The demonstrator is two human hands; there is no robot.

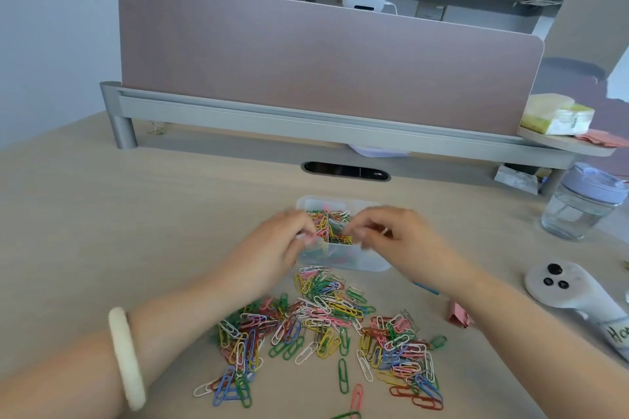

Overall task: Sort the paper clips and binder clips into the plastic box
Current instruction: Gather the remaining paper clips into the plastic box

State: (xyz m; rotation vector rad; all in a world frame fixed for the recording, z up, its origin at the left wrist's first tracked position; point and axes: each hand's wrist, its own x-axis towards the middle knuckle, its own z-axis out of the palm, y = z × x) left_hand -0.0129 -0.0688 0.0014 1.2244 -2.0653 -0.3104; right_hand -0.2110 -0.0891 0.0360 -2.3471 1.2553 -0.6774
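Pale, smooth, rigid bangle (pixel 126 357): on the left wrist, nearest the camera.

Loose heap of coloured, plastic-coated wire paper clips (pixel 326 326): green, yellow, pink, blue, red and white loops, glossy and thin, spread on the matt light-wood desk top (pixel 102 214) just on the near side of the box. Judged the larger share of the work, as yet unsorted.

Small translucent plastic box with rounded corners and inner partitions (pixel 360 260): the reference point. One middle compartment already holds a dense tangle of mixed-colour clips; the near compartment shows a few pink and green shapes through the frosted wall. Sorting judged begun, well short of half.

Pink folded-metal binder clip (pixel 457 316): near-right of the box, apart from the heap, still on the desk.

Left hand (pixel 272 248): over the box's left edge, fingers curled together; blurred, so whether it pinches a clip cannot be told.

Right hand (pixel 394 235): over the box's right side, fingertips drawn in; contents likewise unclear.

White plastic handheld controller with black buttons (pixel 565 286): well right of the box.

Clear glass jar with lilac lid (pixel 582 204): far-right of the box.
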